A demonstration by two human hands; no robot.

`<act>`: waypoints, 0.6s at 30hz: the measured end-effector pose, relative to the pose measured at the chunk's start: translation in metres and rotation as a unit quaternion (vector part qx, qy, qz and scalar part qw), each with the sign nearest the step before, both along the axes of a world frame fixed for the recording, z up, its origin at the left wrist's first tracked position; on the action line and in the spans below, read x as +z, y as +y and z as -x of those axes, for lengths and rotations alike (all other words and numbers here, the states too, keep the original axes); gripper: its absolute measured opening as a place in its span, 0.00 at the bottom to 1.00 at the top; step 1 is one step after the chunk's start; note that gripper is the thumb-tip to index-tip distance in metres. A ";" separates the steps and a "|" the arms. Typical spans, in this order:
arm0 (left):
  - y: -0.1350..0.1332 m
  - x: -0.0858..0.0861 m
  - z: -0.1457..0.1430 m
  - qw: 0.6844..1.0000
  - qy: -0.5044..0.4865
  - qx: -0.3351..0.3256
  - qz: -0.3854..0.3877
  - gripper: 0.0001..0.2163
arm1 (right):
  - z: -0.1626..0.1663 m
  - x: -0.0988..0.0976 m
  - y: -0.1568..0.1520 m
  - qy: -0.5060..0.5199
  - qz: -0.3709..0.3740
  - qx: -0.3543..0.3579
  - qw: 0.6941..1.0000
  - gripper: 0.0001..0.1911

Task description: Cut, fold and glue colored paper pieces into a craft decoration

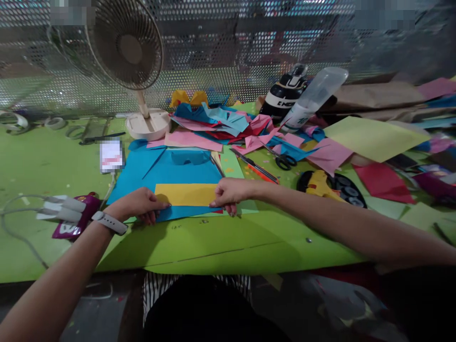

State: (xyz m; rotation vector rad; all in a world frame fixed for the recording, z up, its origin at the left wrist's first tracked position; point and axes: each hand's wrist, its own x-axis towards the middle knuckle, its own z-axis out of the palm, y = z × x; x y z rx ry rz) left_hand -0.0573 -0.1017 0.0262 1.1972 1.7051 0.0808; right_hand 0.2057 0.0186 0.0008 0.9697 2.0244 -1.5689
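A rectangular strip of yellow paper (188, 194) stretches between my two hands, just over blue paper (142, 166) on the green tabletop. My left hand (140, 205), with a white band at the wrist, pinches the strip's lower left corner. At the other end, my right hand (231, 194) has thumb and fingers closed on the right edge. Behind the strip lies a blue paper piece with a curved cut-out (190, 157). A slim dark tool, partly hidden, points toward my right hand.
Scissors (285, 161) and an orange-handled cutter (261, 172) lie right of the blue paper. Behind are crumpled paper scraps (221, 121), a fan (147, 124) and a black bottle (281, 97). Chargers with cables (62, 209) sit at left. A yellow-and-black tool (322, 185) lies right.
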 end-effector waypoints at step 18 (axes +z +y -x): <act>-0.028 0.012 0.030 0.996 0.039 0.080 -0.021 0.24 | -0.001 0.003 -0.003 0.013 -0.004 -0.005 1.000 0.28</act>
